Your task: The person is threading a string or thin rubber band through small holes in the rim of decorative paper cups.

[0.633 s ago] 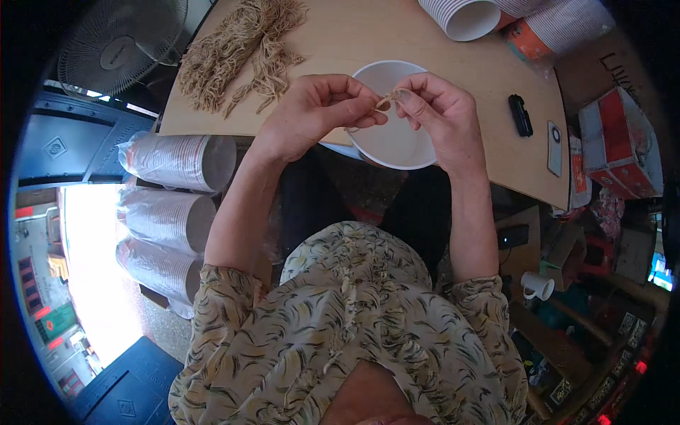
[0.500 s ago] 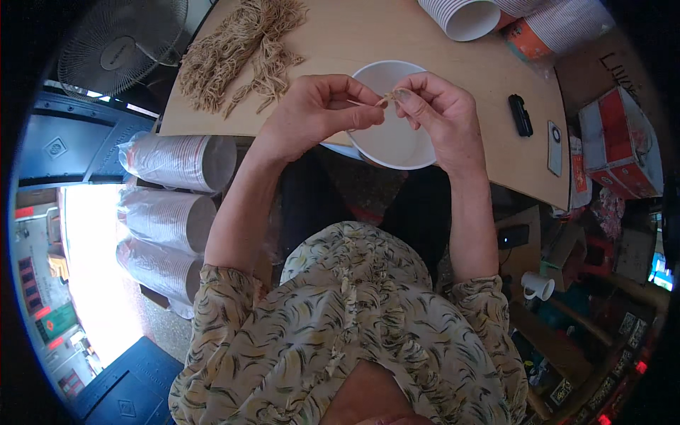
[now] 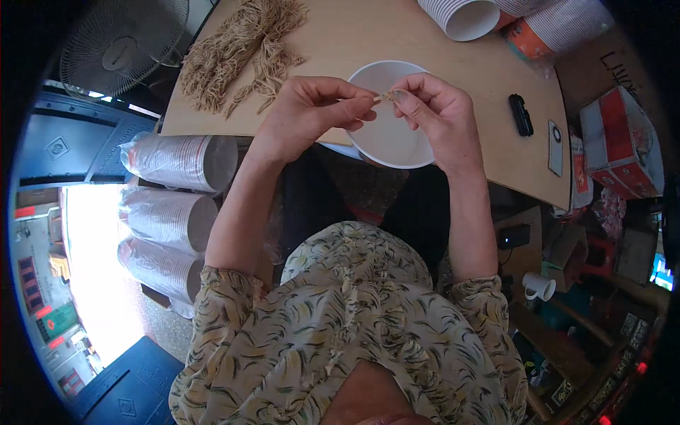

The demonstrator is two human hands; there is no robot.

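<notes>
Both hands meet over a white bowl [image 3: 391, 139] at the near edge of a wooden table [image 3: 397, 35]. My left hand [image 3: 312, 113] and my right hand [image 3: 433, 113] each pinch an end of one small tan strand [image 3: 387, 95] between thumb and forefinger, just above the bowl's far rim. A pile of the same tan fibrous strands [image 3: 237, 53] lies on the table to the left of my left hand. Whether anything lies in the bowl I cannot tell.
Stacks of white paper cups [image 3: 464, 15] and an orange cup stack [image 3: 528, 39] lie at the table's far right. A small black device [image 3: 520, 115] and a flat card [image 3: 556, 147] sit right of the bowl. Wrapped cup sleeves [image 3: 180, 161] lie left; a fan [image 3: 120, 49] stands beyond.
The hands have stayed over the bowl; the fingertips have shifted slightly on the strand, with no clear move of anything else.
</notes>
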